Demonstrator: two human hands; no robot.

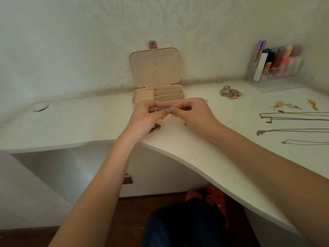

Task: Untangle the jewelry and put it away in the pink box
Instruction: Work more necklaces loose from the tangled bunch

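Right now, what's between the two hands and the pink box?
Nothing, head view: the left hand and right hand overlap the pink box's front edge, pinching a tangled chain.

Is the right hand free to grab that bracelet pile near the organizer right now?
Probably not yet: the right hand and left hand are both pinching the tangled chain. The path across the desk to the bracelet pile looks open.

Both arms reaching fwd, wrists close. Left hand (146, 114) & right hand (192, 111) are pinching w/ curled fingers, fingertips (170, 109) nearly meeting between them.
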